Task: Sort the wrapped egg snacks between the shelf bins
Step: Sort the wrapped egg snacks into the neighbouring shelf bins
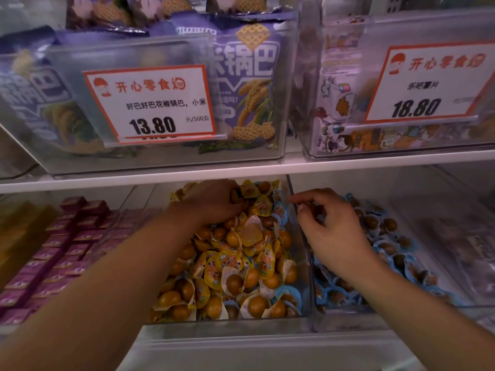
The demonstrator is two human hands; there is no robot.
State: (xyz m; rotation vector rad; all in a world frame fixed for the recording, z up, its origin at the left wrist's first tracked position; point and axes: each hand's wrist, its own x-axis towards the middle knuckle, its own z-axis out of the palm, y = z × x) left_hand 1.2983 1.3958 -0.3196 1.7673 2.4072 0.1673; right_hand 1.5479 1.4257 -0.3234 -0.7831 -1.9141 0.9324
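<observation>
— Reaching where?
— Left hand (211, 202) curls into yellow-wrapped eggs (235, 263) in the middle bin (227, 324); right hand (329, 223) pinches one over blue-wrapped eggs (388, 250).
— Labels?
— Price tags (150, 103) read 13.80, 18.80.

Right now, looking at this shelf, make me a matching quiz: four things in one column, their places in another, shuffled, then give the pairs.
Things:
1. left hand
2. right hand
3. purple rice-crust bags
4. small purple boxes

Places:
A. upper shelf, behind the 13.80 price tag
B. lower shelf, far left
C. over the blue-wrapped egg bin
D. in the yellow-wrapped egg bin

Pairs: 1-D, 2-C, 3-A, 4-B
</observation>
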